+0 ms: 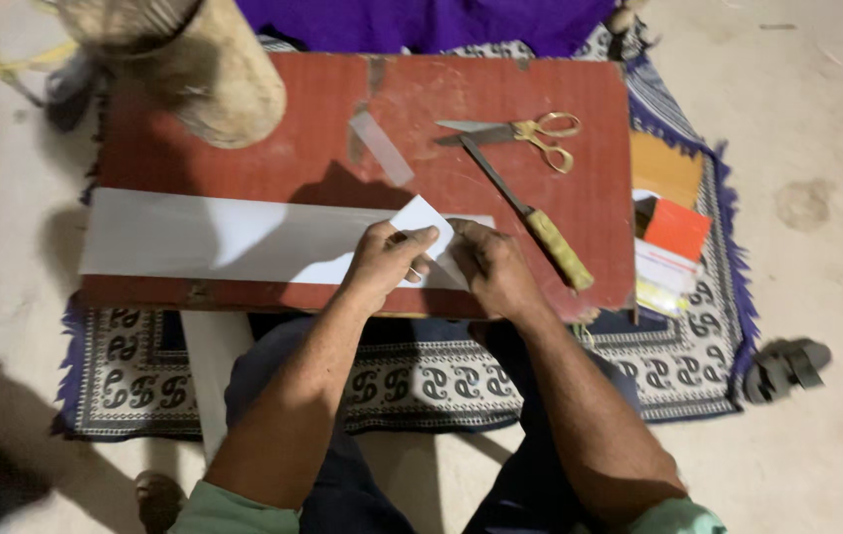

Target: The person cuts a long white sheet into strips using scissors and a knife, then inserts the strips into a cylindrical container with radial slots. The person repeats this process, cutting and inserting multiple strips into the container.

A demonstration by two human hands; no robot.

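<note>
Both hands fold a white paper strip on the red tabletop [243,148].
The long strip [204,237] runs left-right, flat; left hand [382,262] pinches its upturned right corner, right hand [490,267] presses beside it.

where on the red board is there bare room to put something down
Bare red board lies between the white paper strip and the board's far edge, beside the tan cylinder. A smaller patch lies right of the knife, below the scissors. It is crowded where both hands fold the paper.
</note>
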